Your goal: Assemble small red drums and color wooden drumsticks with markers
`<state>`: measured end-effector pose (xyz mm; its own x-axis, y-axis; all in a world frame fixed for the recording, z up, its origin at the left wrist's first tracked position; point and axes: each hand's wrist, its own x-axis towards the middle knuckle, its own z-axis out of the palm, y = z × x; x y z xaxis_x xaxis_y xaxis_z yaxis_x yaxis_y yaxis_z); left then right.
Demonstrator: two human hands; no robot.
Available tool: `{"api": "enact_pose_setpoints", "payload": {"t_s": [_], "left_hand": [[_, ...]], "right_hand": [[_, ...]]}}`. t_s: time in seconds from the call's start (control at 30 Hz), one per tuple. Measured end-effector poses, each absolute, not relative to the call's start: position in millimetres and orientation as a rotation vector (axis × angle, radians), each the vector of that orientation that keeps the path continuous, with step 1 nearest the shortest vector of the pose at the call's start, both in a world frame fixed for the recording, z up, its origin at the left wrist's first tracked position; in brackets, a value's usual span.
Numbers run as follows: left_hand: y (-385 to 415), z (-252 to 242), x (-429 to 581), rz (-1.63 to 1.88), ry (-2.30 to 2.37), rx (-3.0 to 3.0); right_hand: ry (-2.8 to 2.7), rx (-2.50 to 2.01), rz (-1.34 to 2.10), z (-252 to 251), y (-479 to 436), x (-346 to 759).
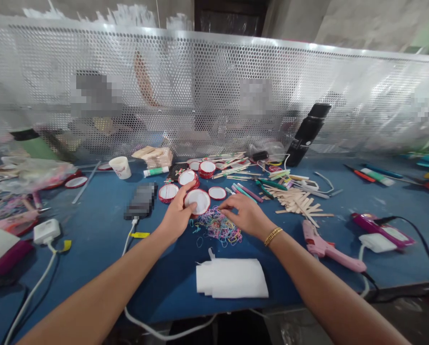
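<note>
One cluttered blue worktable, seen from the wearer's head.
On it, a folded white cloth lies nearest the wearer. Beyond it, the left hand grips a red-rimmed white disc between thumb and fingers, near similar discs. The right hand, fingertips drawn close, is at the edge of loosely heaped, small coloured rubber bands; whether it grips one cannot be told.

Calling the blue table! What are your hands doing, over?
Left hand holding red-rimmed white disc. Right hand at colored loops, grip unclear. Folded white sheet lies apart from both hands.
</note>
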<state>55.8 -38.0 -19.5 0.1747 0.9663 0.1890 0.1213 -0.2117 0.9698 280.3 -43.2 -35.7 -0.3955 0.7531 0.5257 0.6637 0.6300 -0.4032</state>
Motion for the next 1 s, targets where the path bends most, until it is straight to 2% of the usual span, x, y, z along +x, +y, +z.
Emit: {"api": "enact_pose_setpoints", "payload": {"t_s": [0.27,0.5,1.0], "left_hand": [[-35.8,-26.6,55.2,1.16,1.108,1.76],[-32.9,-34.1,55.7,1.126,1.087,1.831],[-33.5,-32.1,58.7,1.081,1.06,1.617]], "right_hand": [[-2.278,-1.133,0.099,-44.1,-39.9,282.0],[-2.235,-1.27,0.299,-39.4,-41.7,281.1],[-2.312,-1.282,0.046,-54.9,-31.4,270.5]]}}
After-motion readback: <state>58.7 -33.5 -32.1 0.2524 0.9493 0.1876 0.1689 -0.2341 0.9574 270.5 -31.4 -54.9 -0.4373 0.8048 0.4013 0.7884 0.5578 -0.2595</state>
